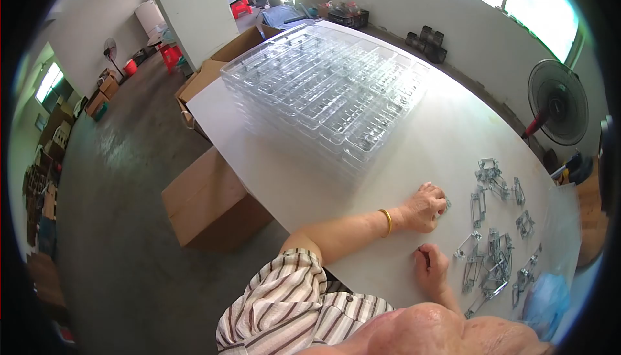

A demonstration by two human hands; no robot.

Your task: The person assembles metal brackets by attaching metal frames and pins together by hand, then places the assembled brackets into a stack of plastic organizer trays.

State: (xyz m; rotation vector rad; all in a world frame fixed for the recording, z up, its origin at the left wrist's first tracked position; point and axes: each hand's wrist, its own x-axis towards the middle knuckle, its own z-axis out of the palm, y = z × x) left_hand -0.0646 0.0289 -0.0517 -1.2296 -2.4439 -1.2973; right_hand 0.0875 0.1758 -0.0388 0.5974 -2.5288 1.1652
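My left hand point(425, 208), with a gold bangle point(387, 223) at the wrist, rests over the white table point(414, 154). Its fingers are closed on a small metal piece point(447, 204), of which only a bit shows at the fingertips. Just below it, my right hand point(432, 269) is curled shut; a small dark shape point(424, 257) shows at its fingers, too small to name. Right of both hands lies a loose spread of silvery metal wire-and-bracket parts point(497, 258), with more of them point(490, 175) farther back.
Stacked clear plastic trays point(323, 90) with divided compartments fill the table's far left. A closed cardboard box point(210, 200) stands beside the table, an open carton point(223, 57) behind. A fan point(557, 103) stands beyond the right edge. Blue plastic point(546, 300) lies at the near right.
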